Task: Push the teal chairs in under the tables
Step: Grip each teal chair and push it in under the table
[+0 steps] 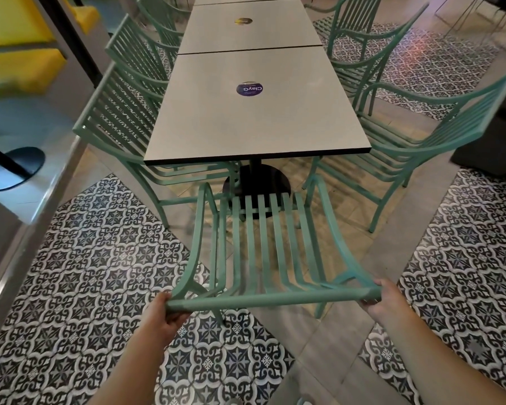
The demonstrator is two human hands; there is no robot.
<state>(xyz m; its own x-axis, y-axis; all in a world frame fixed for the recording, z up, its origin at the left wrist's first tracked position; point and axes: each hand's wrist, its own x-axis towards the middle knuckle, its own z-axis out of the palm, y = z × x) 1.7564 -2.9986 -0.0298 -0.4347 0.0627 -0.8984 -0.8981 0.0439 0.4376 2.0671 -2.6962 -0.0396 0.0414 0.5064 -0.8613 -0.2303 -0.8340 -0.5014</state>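
Now | both grips clamped on teal chair (pixel 263 252) backrest | grey tables (pixel 257 124) in row | patterned floor tiles (pixel 79 287)

**Patterned floor, yellow seating, dark bases**

The floor (pixel 319 340) mixes plain grey-beige tiles with diamond patches of black-and-white ornamental tiles (pixel 79 258). On the left, a low metal-edged ledge (pixel 27 200) runs along the floor, and beyond it stand yellow cushioned seats (pixel 21 68) and a black round base (pixel 12 168) with a slanting black post. A dark block (pixel 491 147) sits at the right edge. Pinkish light falls on the far tiles (pixel 421 45).
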